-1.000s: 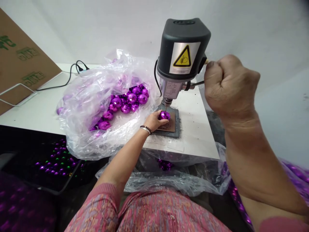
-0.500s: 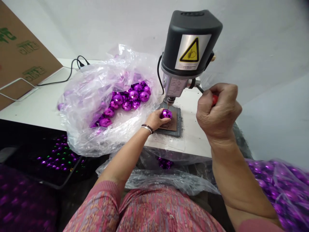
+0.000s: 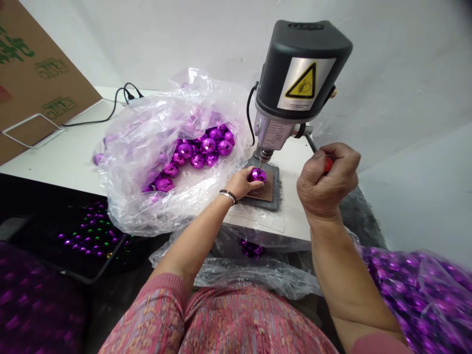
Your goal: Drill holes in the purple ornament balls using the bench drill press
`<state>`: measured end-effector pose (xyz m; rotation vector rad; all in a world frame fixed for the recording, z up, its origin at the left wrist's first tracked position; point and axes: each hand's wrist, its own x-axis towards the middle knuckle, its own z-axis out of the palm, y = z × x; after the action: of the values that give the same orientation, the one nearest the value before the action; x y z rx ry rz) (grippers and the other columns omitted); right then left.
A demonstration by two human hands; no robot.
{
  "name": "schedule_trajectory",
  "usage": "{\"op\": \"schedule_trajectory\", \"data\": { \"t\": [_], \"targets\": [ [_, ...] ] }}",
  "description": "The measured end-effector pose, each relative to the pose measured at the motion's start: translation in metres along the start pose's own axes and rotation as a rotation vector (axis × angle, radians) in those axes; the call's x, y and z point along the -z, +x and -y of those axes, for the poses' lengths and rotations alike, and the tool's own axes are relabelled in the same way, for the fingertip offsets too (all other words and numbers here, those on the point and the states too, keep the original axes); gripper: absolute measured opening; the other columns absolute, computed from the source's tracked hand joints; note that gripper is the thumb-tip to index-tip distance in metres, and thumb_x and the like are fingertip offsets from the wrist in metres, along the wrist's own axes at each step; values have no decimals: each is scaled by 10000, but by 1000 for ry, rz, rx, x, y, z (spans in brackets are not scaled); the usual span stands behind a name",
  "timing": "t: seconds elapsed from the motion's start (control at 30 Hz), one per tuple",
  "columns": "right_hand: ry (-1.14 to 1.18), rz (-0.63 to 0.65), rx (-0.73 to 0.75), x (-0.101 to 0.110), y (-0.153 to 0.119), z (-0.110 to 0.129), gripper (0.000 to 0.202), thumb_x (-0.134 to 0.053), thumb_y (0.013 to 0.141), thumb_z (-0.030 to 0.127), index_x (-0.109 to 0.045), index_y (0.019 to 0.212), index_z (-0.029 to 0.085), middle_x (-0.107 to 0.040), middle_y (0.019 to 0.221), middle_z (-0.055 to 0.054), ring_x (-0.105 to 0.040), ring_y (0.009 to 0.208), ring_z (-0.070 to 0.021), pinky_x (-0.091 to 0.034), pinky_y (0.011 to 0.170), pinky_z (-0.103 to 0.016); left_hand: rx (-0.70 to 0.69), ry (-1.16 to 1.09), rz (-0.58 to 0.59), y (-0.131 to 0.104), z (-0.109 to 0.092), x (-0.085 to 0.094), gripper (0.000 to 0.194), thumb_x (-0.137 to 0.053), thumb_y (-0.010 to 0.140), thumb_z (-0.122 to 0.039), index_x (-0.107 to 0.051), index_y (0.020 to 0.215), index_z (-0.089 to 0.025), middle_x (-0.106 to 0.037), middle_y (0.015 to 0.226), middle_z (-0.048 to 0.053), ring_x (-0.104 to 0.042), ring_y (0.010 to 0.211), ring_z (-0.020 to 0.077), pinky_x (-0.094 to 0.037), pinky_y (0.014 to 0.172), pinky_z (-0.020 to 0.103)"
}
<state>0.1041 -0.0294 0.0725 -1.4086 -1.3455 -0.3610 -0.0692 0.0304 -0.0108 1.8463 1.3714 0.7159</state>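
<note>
My left hand [image 3: 241,185] pinches a shiny purple faceted ball [image 3: 258,175] on a brown board [image 3: 264,191] over the grey base plate [image 3: 275,202] of a drill press [image 3: 282,105]. The drill bit [image 3: 260,166] comes down at the top of the ball; whether it has entered cannot be made out. My right hand [image 3: 328,182] is closed around the red-knobbed feed lever [image 3: 328,164] at the machine's right side. Beside my left hand, a clear plastic bag [image 3: 125,196] lies open with many purple balls [image 3: 208,145] in it.
A cardboard box [image 3: 33,64] and a white wire frame [image 3: 31,132] stand at the left of the white table [image 3: 47,172]. A black cable [image 3: 92,123] runs behind the bag. Bagged purple balls [image 3: 416,290] fill the lower right; more lie in a dark crate at lower left.
My right hand and the lever have come down slightly. My left hand still holds the ball under the bit. The whole view has shifted a little.
</note>
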Motion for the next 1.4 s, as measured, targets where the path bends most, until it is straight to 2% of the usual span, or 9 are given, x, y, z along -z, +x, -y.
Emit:
{"op": "schedule_trajectory", "data": {
  "t": [0.4,0.57,0.7,0.77,0.87,0.93,1.03,1.2,1.4],
  "targets": [
    [-21,-142,166,-14,-11,-11,286,-404,960,372,-592,995,159,-592,883,-73,-557,795,-136,-470,767,-297,-14,4,3,-1,-1,0,383,-748,768,-352,-686,1119,-212,-720,972,16,-641,868,180,-512,807,274],
    [-1,-87,167,-3,45,10,363,-348,1004,385,-597,977,123,-576,864,-51,-541,764,-94,-438,767,-262,35,25,-21,-4,-8,0,467,-760,753,-368,-676,1185,-212,-730,1003,35,-661,898,204,-520,832,299],
    [-52,96,-87,4,96,31,292,-378,992,291,-604,981,107,-594,882,-18,-563,827,-84,-405,869,-285,38,-46,-61,-31,-11,11,525,-701,786,-373,-630,1263,-164,-724,1024,59,-658,846,186,-528,799,301],
    [-35,111,-143,4,105,36,251,-386,979,249,-597,955,115,-594,874,0,-556,834,-76,-388,872,-283,-48,-92,87,-56,-6,23,551,-680,790,-378,-612,1295,-166,-723,1065,71,-666,879,187,-535,813,302],
    [-35,83,-135,2,103,37,243,-390,970,217,-609,955,113,-598,857,6,-536,805,-68,-368,831,-280,-234,-12,489,-94,4,44,674,-749,702,-356,-606,1343,-204,-702,1208,97,-672,973,208,-535,871,318],
    [-63,77,-124,1,100,36,260,-381,968,199,-624,976,105,-612,873,-2,-533,797,-66,-360,806,-281,-250,88,602,-109,6,59,760,-777,665,-349,-586,1389,-219,-681,1265,112,-675,890,186,-540,839,314],
    [-70,68,-93,1,97,33,289,-365,967,208,-635,970,104,-621,887,-5,-549,810,-61,-363,792,-280,-177,134,427,-98,-4,81,652,-681,785,-354,-576,1412,-209,-714,1187,97,-637,729,129,-533,768,287],
    [-24,26,29,0,95,24,337,-343,973,307,-623,919,127,-615,846,10,-578,793,-59,-369,762,-277,57,358,-273,-9,-22,108,394,-513,894,-220,-694,1240,-162,-737,1117,106,-683,970,224,-506,926,327],
    [48,4,143,0,92,15,406,-345,989,436,-615,922,139,-611,813,13,-542,722,-48,-358,708,-233,225,563,-220,52,-8,90,567,-656,801,-220,-560,1357,-160,-576,1385,212,-621,1192,355,-496,976,453]
  ]
}}
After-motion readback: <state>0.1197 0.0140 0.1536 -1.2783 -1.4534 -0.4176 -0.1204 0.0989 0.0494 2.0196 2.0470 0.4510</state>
